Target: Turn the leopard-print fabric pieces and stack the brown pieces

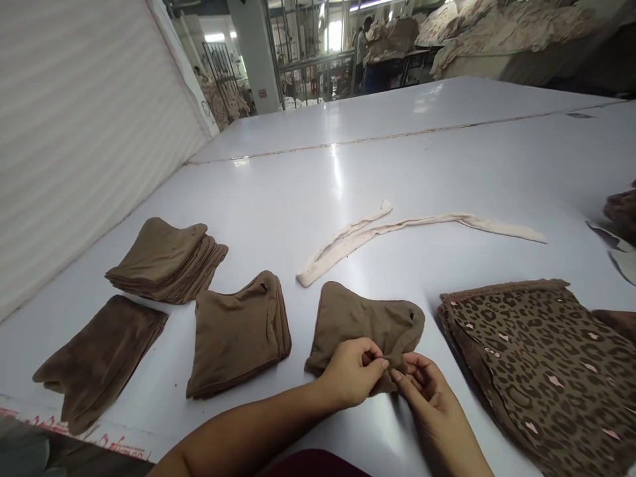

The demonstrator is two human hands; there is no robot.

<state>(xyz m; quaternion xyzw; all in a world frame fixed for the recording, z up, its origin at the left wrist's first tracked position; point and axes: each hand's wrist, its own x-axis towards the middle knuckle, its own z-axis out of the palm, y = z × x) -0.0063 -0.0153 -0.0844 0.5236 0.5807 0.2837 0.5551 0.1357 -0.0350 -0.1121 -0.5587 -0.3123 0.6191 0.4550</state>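
A small stack of brown cut fabric pieces (365, 321) lies on the grey table (397, 165) right in front of me. My left hand (350, 374) pinches the near edge of its top piece, fingers closed. My right hand (427, 387) meets it from the right, fingertips pinched on the same edge.
Three more stacks of brown pieces lie to the left (236, 334) (166, 260) (99, 361). A leopard-print fabric stack (541, 364) sits at the right. A cream fabric strip (397, 228) lies beyond. A corrugated white wall (74, 132) runs along the left.
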